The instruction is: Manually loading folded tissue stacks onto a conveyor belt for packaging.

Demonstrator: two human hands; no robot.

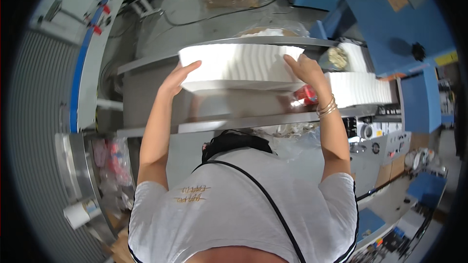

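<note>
A long white block [239, 65], which looks like a stack of thin sheets with wavy ridges, is held up between my two hands over a grey metal work surface [148, 90]. My left hand [179, 78] grips its left end, thumb on the near upper face. At the other end my right hand [307, 70] does the same, with the fingers partly hidden behind. Beneath my right wrist sits a shiny red object [306, 95], its kind unclear. Just right of that hand lies another white ridged stack [360, 90].
Behind the right stack stand a further white stack [355, 56] and a container with pale yellow contents [337, 58]. A raised metal rim [204, 125] runs along the near side. Blue machine panels [419, 97] border the right; a blue-edged bench [84, 78] is at left.
</note>
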